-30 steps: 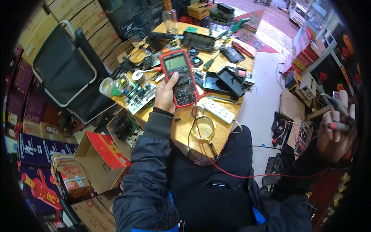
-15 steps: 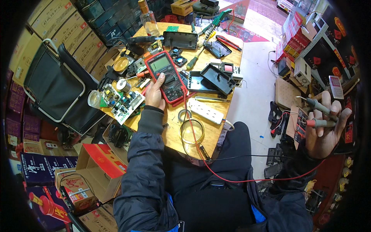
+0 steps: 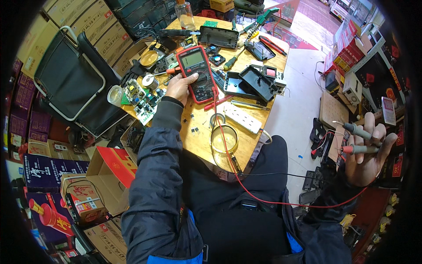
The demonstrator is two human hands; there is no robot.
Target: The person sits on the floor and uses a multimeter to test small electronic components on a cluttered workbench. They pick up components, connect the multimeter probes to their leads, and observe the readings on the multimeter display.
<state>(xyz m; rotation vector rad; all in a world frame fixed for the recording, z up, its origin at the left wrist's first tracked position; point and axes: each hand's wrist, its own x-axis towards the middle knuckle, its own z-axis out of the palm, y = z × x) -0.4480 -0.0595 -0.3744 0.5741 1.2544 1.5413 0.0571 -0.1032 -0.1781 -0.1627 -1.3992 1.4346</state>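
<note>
The right hand (image 3: 365, 165) is gripping 2 probes (image 3: 361, 149) between its fingers, well apart from the table (image 3: 192, 147). A magnifying glass (image 3: 229, 141) is lying at the table's near edge. Beyond it, the left hand (image 3: 178, 89) is clasping a red meter (image 3: 196, 72) over the table, its thumb resting across the front. A bottle (image 3: 186, 21) is standing at the far edge.

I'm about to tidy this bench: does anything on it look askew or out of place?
Yes: one black plastic shell lies askew across another shell, not lined up with it. Near the red meter, small loose parts lie scattered on the wooden tabletop, not gathered in any container.
</note>
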